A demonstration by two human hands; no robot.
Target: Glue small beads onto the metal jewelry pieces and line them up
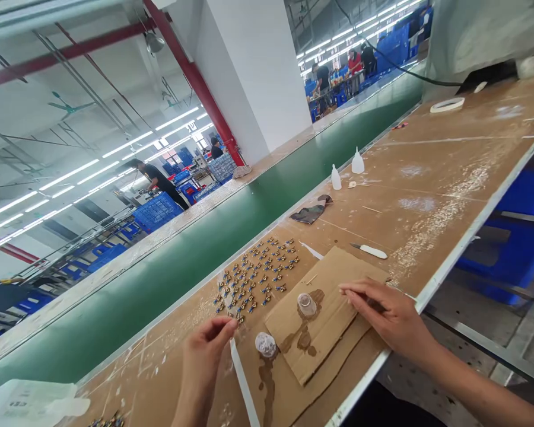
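My left hand (209, 347) is closed in a pinch at the near edge of a spread of small blue-and-gold pieces (253, 276). One of these pieces shows right at its fingertips; whether it is held or lies behind them, I cannot tell. Over the right part of a cardboard sheet (289, 323) is my right hand (391, 311), thumb and forefinger pressed together; anything between them is too small to make out. A small clear cup (307, 304) stands on the wet-stained cardboard. Beside the sheet, near my left hand, sits a crumpled whitish lump (266, 345).
Beyond the cardboard lie a white-handled knife (370, 251) and a dark cloth scrap (312, 210). Farther back stand two white squeeze bottles (336, 178) and a tape roll (447, 105). A green conveyor belt (204, 231) borders the table. A plastic bag (26, 403) is at lower left.
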